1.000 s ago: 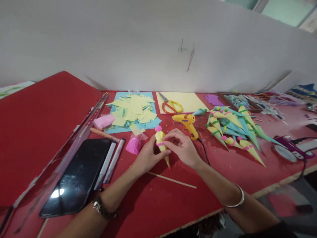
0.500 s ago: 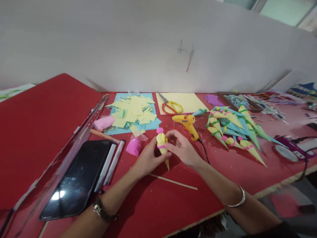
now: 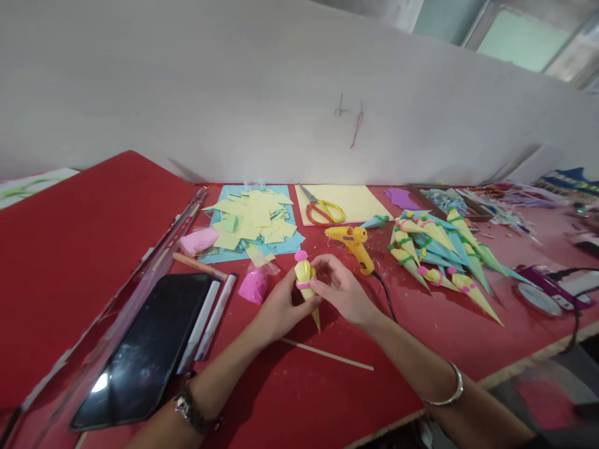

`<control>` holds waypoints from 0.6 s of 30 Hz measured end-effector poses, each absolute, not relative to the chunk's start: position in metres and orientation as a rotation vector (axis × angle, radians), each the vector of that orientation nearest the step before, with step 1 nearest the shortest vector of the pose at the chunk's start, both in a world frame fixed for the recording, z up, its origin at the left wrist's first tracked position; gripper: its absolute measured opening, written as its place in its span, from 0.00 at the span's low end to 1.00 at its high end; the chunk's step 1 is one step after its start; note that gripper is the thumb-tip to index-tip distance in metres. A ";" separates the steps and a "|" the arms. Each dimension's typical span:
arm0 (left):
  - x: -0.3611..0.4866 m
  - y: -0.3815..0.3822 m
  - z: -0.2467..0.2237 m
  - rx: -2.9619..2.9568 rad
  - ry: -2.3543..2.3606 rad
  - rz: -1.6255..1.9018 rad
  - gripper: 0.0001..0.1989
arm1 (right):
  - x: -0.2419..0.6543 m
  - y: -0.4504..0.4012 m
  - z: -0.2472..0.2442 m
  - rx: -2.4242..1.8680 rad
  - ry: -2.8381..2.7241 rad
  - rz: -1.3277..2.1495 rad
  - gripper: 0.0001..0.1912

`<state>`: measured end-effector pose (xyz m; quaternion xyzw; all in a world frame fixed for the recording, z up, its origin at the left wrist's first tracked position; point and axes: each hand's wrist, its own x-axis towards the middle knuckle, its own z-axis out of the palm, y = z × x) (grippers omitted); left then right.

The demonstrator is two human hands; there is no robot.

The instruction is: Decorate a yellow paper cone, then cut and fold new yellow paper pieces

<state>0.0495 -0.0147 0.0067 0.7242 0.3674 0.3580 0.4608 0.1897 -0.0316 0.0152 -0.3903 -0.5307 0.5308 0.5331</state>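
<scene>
A small yellow paper cone (image 3: 306, 280) with a pink ball on top and a pink band around it points downward at the centre. My left hand (image 3: 284, 307) grips its lower left side between thumb and fingers. From the right, my right hand (image 3: 340, 288) has its thumb and fingers closed at the cone's pink band. A thin pale stick (image 3: 327, 354) lies just below my hands. Left of them sits a bag of bright pink clay (image 3: 253, 285), and at the upper right is a yellow glue gun (image 3: 354, 245).
Yellow paper pieces (image 3: 257, 215), scissors (image 3: 324, 209) and a yellow sheet (image 3: 360, 196) lie near the wall. Finished cones (image 3: 437, 243) are piled at right. A black phone (image 3: 145, 349) and white markers (image 3: 216, 315) lie left. A tray (image 3: 477, 212) stands at the back right.
The view has tilted upward slightly, so the table sits lower in the picture. Both hands hold the cone in nearly the same pose.
</scene>
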 end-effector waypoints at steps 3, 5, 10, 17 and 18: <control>0.050 -0.015 0.005 1.776 0.903 0.885 0.20 | 0.190 -0.031 0.016 -0.924 -1.266 1.279 0.10; 0.051 -0.015 0.005 1.770 0.907 0.898 0.21 | 0.191 -0.030 0.015 -0.942 -1.256 1.271 0.10; 0.048 -0.014 0.011 1.772 0.932 0.982 0.16 | 0.191 -0.030 0.011 -0.943 -1.197 1.253 0.20; 0.040 -0.018 0.018 1.890 0.956 1.135 0.12 | 0.188 -0.036 0.009 -0.857 -1.603 1.357 0.18; 0.040 -0.018 0.020 1.925 0.936 1.136 0.11 | 0.188 -0.036 0.008 -0.867 -1.659 1.296 0.15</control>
